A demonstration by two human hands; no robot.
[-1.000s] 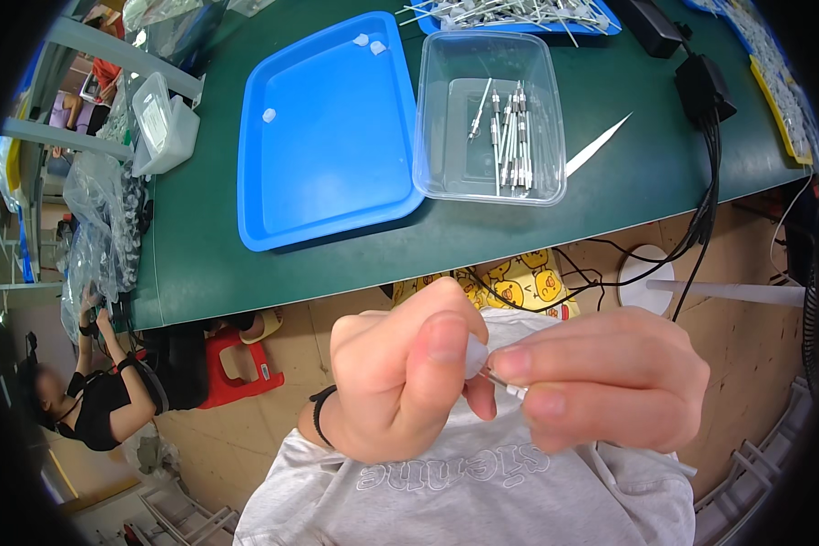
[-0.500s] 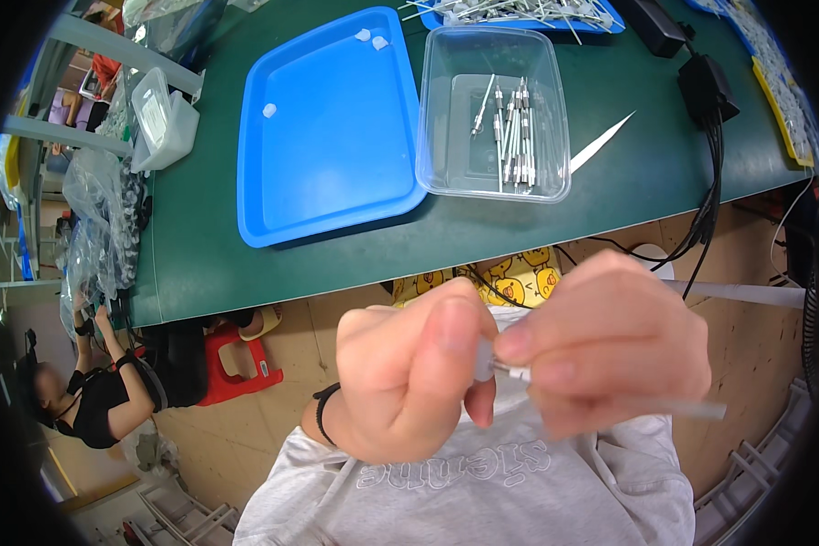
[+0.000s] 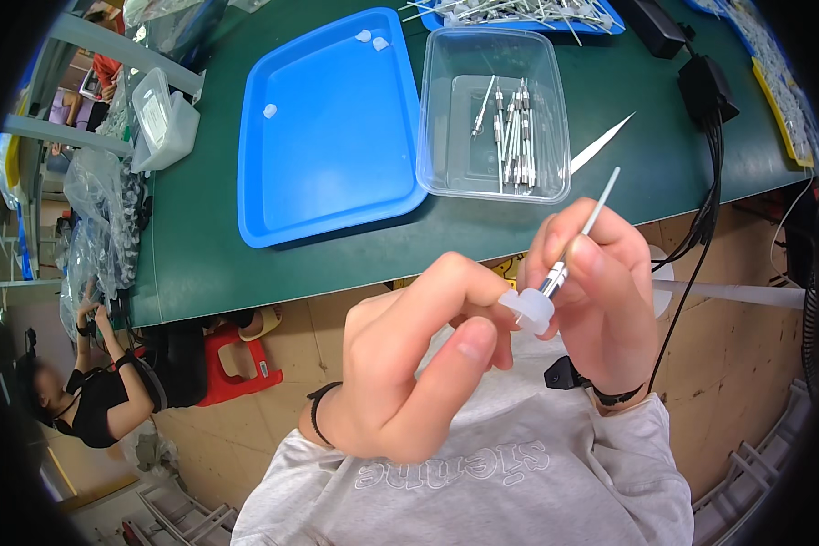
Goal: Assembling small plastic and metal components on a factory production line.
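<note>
My right hand (image 3: 601,282) pinches a thin pale rod (image 3: 602,202) with a dark and silver sleeve near its lower end. The rod slants up to the right. At its lower end sits a translucent white plastic cap (image 3: 535,311). My left hand (image 3: 414,355) is just left of the cap, its fingers bent and the thumb apart from the index finger. The index fingertip meets or nearly meets the cap's edge; exact contact is hard to tell. Beyond my hands, a clear plastic box (image 3: 439,168) on the green table holds several similar rods (image 3: 519,136).
A blue tray (image 3: 328,155) with a few small white pieces stands left of the box. Another blue tray (image 3: 519,18) heaped with rods lies behind. A white pointed strip (image 3: 602,144) and black cables (image 3: 714,182) are at right. A person (image 3: 109,382) sits at far left.
The rod has swung from pointing right and slightly down to pointing up right. My right hand has turned with it, and my left thumb has come away from the cap.
</note>
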